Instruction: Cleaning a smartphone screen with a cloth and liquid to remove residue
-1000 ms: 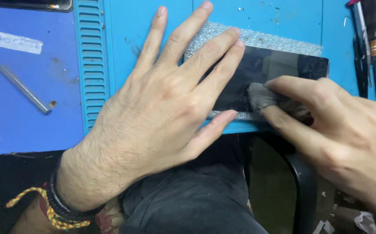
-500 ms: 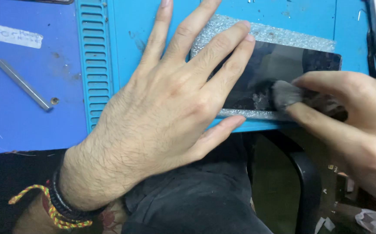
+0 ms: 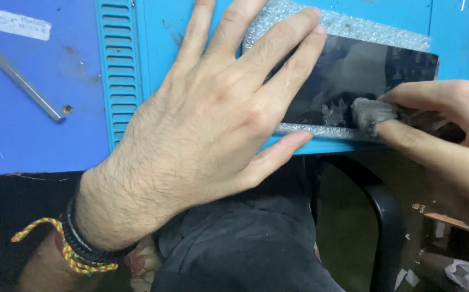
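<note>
Head view: the dark glass panel [image 3: 364, 75] lies on bubble wrap [image 3: 348, 24] at the near edge of the blue tabletop [image 3: 40, 135], its long axis running left to right. The left hand [image 3: 213, 113], fingers spread, presses flat on its left part. The right hand [image 3: 440, 135] pinches a grey cloth wad [image 3: 368, 111] against its near right edge. Open room lies left, by a metal rod [image 3: 26, 86].
</note>
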